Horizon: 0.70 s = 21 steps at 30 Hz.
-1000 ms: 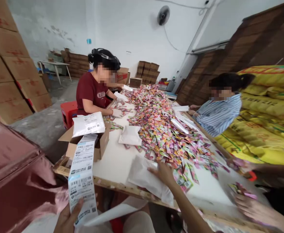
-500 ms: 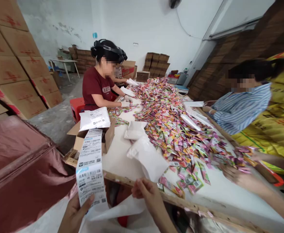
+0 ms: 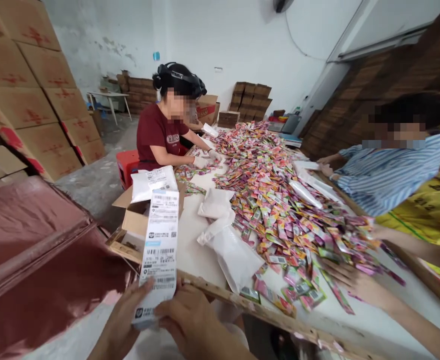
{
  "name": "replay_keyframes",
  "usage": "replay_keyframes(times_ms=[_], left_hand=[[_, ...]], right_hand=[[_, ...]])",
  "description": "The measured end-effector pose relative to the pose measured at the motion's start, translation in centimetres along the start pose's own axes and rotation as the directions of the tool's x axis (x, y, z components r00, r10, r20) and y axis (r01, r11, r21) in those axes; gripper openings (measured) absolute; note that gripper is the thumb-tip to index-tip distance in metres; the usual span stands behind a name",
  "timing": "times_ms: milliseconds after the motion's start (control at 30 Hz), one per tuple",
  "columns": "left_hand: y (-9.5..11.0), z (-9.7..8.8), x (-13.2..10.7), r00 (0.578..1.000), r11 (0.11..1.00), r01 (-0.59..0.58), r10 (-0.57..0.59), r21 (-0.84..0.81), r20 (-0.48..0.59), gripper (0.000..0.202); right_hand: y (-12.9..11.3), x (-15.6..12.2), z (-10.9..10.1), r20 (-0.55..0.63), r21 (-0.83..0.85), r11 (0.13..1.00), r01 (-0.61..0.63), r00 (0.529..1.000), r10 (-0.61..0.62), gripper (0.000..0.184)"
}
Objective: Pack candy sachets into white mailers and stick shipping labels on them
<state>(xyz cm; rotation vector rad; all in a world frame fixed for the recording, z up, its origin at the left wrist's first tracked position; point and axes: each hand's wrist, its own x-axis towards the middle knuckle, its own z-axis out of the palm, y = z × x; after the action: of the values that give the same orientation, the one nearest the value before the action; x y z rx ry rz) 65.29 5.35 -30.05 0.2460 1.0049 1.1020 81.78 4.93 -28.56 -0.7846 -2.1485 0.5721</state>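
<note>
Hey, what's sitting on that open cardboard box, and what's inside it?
A white package sits atop the cardboard box. The package and label strip hide much of the box's opening; its contents can't be seen.

Gap btwn ctn & mailers

The single view looks from the wearer's head, above the near edge of the table, facing forward and down along its length. The left hand and right hand appear close up at that table's near side; the wall stands well beyond its far end.
</note>
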Motion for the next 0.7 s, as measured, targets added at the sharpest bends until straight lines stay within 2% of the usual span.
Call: replay_keyframes(times_ms=[67,133,167,200,233,267,300,333,367,433,533,667,700], left_hand=[[0.5,0.4,0.8,0.997,1.000,-0.012,0.013,0.007,-0.075,0.044],[0.7,0.0,1.7,0.987,0.997,-0.064,0.059,-0.032,-0.152,0.043],[0.7,-0.4,2.2,0.976,0.994,-0.099,0.087,-0.053,-0.201,0.041],[0.7,-1.1,2.6,0.958,0.989,-0.131,0.108,-0.073,-0.264,0.039],[0.6,-1.8,3.0,0.938,0.984,-0.160,0.125,-0.084,-0.324,0.038],[0.6,-2.4,3.3,0.918,0.980,-0.180,0.138,-0.082,-0.373,0.039],[0.5,-3.0,3.5,0.903,0.980,-0.183,0.139,-0.072,-0.405,0.039],[0.4,-3.5,3.7,0.901,0.984,-0.165,0.124,-0.063,-0.417,0.040],[0.2,-3.9,3.7,0.908,0.989,-0.135,0.102,-0.055,-0.406,0.040],[-0.2,-4.3,3.6,0.931,0.997,-0.058,0.040,-0.041,-0.364,0.040],[-0.7,-4.5,3.2,0.941,1.000,0.002,-0.011,-0.027,-0.339,0.041],[-1.1,-4.6,3.1,0.929,1.000,-0.007,0.009,0.008,-0.371,0.041],[-1.2,-4.4,3.1,0.929,1.000,0.007,-0.002,0.012,-0.371,0.040]], right_hand=[[-0.8,0.1,-1.6,-0.044,-0.035,0.999,-0.031,0.999,0.029,0.007],[-1.0,0.5,-4.8,-0.119,0.043,0.995,-0.087,0.989,0.091,0.008],[-0.4,0.7,-6.8,-0.209,0.106,0.988,-0.115,0.969,0.135,0.010],[0.7,0.9,-8.7,-0.336,0.154,0.975,-0.159,0.920,0.203,0.014],[2.3,1.1,-10.4,-0.472,0.174,0.957,-0.233,0.833,0.289,0.018],[4.4,1.3,-11.8,-0.625,0.157,0.926,-0.345,0.691,0.363,0.023],[6.8,1.4,-12.7,-0.720,0.119,0.858,-0.500,0.552,0.421,0.026],[9.3,1.5,-13.1,-0.731,0.068,0.744,-0.665,0.474,0.490,0.028],[11.7,1.4,-12.9,-0.725,0.046,0.689,-0.723,0.450,0.521,0.027],[15.5,0.8,-11.3,-0.695,-0.018,0.603,-0.797,0.444,0.566,0.027],[18.1,-0.6,-7.9,-0.665,-0.133,0.522,-0.842,0.466,0.583,0.038],[18.7,-1.5,-5.2,-0.488,-0.324,0.516,-0.793,0.608,0.627,0.059],[18.7,-1.4,-4.9,-0.433,-0.369,0.507,-0.779,0.627,0.648,0.068]])
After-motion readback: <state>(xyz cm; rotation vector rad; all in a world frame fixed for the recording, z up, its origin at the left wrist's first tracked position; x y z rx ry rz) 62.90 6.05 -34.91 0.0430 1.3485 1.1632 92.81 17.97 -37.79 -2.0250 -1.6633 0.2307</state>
